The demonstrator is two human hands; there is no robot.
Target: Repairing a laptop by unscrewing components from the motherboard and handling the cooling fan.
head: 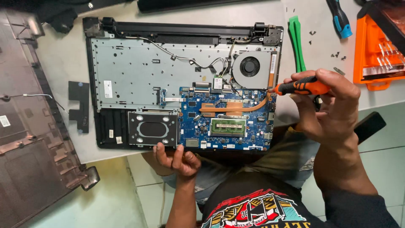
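Note:
An opened laptop base (139, 71) lies on the white table, showing a blue motherboard (225, 122), a round fan (249, 67) and a copper heat pipe. My right hand (327, 105) grips an orange-and-black screwdriver (301, 87) whose tip meets the motherboard's right edge below the fan. My left hand (175, 159) pinches the laptop's near edge beside the black drive bracket (152, 128).
A detached laptop bottom cover (29, 139) lies at the left. A green pry tool (296, 42), loose screws (337, 55), a blue-handled screwdriver (339, 17) and an orange bit case (375, 55) sit at the right. A small black cover piece (80, 105) lies left of the laptop.

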